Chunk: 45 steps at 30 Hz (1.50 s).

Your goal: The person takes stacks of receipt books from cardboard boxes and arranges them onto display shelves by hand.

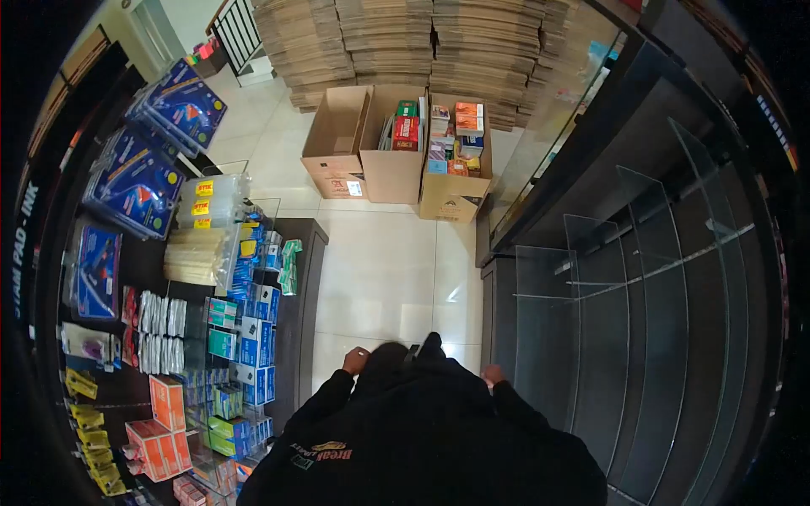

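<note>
My left hand (355, 361) hangs low over the tiled floor (380, 270), just past the black sleeve. Its fingers look curled in; whatever they may hold is too small to make out. On the other side of my body, my right hand (493, 374) is near the base of the dark shelf unit (499, 295). Its fingers are mostly hidden, so its shape is unclear. Neither hand visibly touches the shelves. Stocked goods, such as blue-and-white boxes (256, 340) and orange boxes (160, 449), stand on the left.
Ahead on the floor are three cardboard boxes: one on the left (336, 164), a middle one (392, 175) and a right one (454, 196). Behind them rise flattened cardboard stacks (388, 46). Glass shelf panels (540, 337) line the right; hanging blue packs (139, 190) are at left.
</note>
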Motion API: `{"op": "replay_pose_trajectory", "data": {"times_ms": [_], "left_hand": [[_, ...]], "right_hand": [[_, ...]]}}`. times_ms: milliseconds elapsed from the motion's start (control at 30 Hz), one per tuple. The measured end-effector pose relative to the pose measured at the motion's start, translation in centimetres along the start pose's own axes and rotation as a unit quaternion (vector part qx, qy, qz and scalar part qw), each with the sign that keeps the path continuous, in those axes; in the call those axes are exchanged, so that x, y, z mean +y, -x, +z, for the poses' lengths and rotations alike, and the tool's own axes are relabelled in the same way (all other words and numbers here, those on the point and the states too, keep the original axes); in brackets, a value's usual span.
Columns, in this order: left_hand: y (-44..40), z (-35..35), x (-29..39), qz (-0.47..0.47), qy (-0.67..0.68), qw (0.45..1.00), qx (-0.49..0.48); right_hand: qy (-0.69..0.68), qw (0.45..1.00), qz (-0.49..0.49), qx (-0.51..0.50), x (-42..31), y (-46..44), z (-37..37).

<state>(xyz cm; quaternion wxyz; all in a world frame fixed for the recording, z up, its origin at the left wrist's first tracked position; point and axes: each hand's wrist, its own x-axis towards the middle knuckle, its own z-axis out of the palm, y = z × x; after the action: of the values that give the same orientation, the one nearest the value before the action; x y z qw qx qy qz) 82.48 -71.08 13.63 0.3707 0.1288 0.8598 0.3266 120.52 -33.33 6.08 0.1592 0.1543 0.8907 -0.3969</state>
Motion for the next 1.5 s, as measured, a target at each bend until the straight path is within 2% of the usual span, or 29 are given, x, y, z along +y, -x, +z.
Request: {"op": "replay_pose_trajectory", "data": {"times_ms": [67, 100, 133, 167, 267, 333, 367, 400, 433, 500, 533, 600, 667, 700, 733, 800, 833, 867, 933, 1000, 1067, 1100, 1133, 1200, 1233, 1267, 1333, 1367, 1500], "left_hand": [[-2.2, 1.2, -2.8, -0.047, 0.049, 0.996, 0.057], [-1.3, -0.2, -0.7, -0.028, 0.031, 0.998, 0.052], [0.1, -2.0, 3.8, -0.114, 0.039, 0.993, 0.018], [-0.8, -1.7, 3.1, -0.099, 0.033, 0.994, 0.02], [-3.1, -0.7, 0.9, -0.063, -0.004, 0.997, 0.036], [-5.3, 0.1, -2.0, -0.063, 0.011, 0.998, 0.005], [-6.9, 0.7, -3.9, -0.06, 0.04, 0.997, -0.017], [-8.2, 0.6, -4.5, -0.057, 0.068, 0.995, -0.039], [-8.7, 0.2, -3.3, -0.073, 0.047, 0.996, -0.012], [-11.0, -1.6, -1.6, -0.061, 0.007, 0.998, -0.008], [-12.7, -2.7, -0.9, -0.048, -0.011, 0.999, -0.006], [-16.3, -5.1, 0.5, -0.009, -0.053, 0.999, 0.002], [-20.7, -7.8, 2.5, 0.037, -0.089, 0.995, 0.014], [-23.4, -9.2, 3.5, 0.046, -0.09, 0.995, 0.016], [-26.1, -10.7, 4.4, 0.046, -0.085, 0.995, 0.014], [-31.3, -13.5, 5.9, -0.022, -0.009, 0.999, -0.026], [-34.0, -15.2, 6.6, -0.058, 0.03, 0.997, -0.046], [-36.4, -16.7, 7.3, -0.094, 0.067, 0.991, -0.066], [-41.8, -19.1, 8.3, -0.086, 0.084, 0.991, -0.063], [-47.1, -19.7, 9.7, -0.019, 0.003, 1.0, 0.003], [-50.1, -21.0, 15.0, -0.016, 0.003, 1.0, -0.001], [-50.6, -21.6, 18.6, -0.021, 0.023, 0.999, -0.003], [-51.4, -21.7, 21.8, -0.025, 0.045, 0.999, -0.002], [-54.8, -19.9, 23.5, -0.046, 0.222, 0.974, -0.014], [-54.9, -20.1, 27.9, -0.079, 0.193, 0.978, -0.011], [-55.7, -19.7, 29.6, -0.058, 0.258, 0.964, -0.04], [-57.6, -18.6, 33.3, -0.006, 0.191, 0.982, 0.0], [-58.6, -18.3, 35.1, -0.004, 0.189, 0.982, 0.01], [-61.8, -18.6, 42.2, 0.017, 0.117, 0.993, 0.028]], "right_hand": [[0.1, 0.993, 0.059, 0.009, 0.6, -3.4, -2.5], [0.169, 0.98, 0.109, 0.01, 1.0, -5.1, -3.3], [0.179, 0.973, 0.14, 0.033, 2.6, -7.3, -3.6], [0.189, 0.965, 0.169, 0.06, 3.9, -9.5, -4.3], [-0.035, 0.993, 0.091, 0.067, 4.1, -15.9, -7.4], [0.051, 0.98, -0.088, 0.172, 2.4, -19.9, -10.2], [0.212, 0.906, -0.259, 0.259, 0.8, -21.5, -11.9], [0.099, 0.947, -0.194, 0.236, 0.2, -22.9, -12.0], [-0.014, 0.969, -0.127, 0.211, 0.1, -24.8, -12.1], [-0.121, 0.977, -0.043, 0.171, 0.0, -27.6, -12.9], [-0.115, 0.98, -0.031, 0.159, -0.1, -29.1, -13.7], [-0.129, 0.985, 0.087, 0.071, -0.8, -31.9, -16.1], [-0.204, 0.949, 0.232, 0.063, -3.0, -34.8, -19.4], [-0.119, 0.984, 0.109, 0.08, -0.2, -36.6, -18.8], [-0.176, 0.964, 0.163, 0.111, -1.1, -38.5, -20.2], [-0.285, 0.903, 0.278, 0.162, -3.6, -40.7, -22.9], [-0.331, 0.88, 0.283, 0.191, -6.0, -41.2, -24.9], [-0.285, 0.9, 0.244, 0.22, -6.7, -42.1, -25.2], [-0.19, 0.928, 0.159, 0.278, -7.3, -44.4, -25.9], [-0.204, 0.926, 0.194, 0.252, -8.1, -46.3, -27.1], [-0.236, 0.931, 0.197, 0.198, -9.1, -47.2, -29.9], [-0.325, 0.899, 0.229, 0.184, -8.3, -48.0, -30.4], [-0.342, 0.885, 0.269, 0.164, -7.4, -48.5, -30.8], [-0.374, 0.852, 0.342, 0.129, -5.4, -50.5, -32.0], [-0.365, 0.861, 0.327, 0.138, -4.5, -51.3, -32.2], [-0.35, 0.865, 0.335, 0.132, -4.0, -52.2, -32.9], [-0.321, 0.87, 0.354, 0.119, -3.6, -54.0, -34.7], [-0.367, 0.865, 0.308, 0.153, -4.5, -54.2, -36.1], [-0.318, 0.871, 0.34, 0.157, -5.1, -57.1, -38.2]]}}
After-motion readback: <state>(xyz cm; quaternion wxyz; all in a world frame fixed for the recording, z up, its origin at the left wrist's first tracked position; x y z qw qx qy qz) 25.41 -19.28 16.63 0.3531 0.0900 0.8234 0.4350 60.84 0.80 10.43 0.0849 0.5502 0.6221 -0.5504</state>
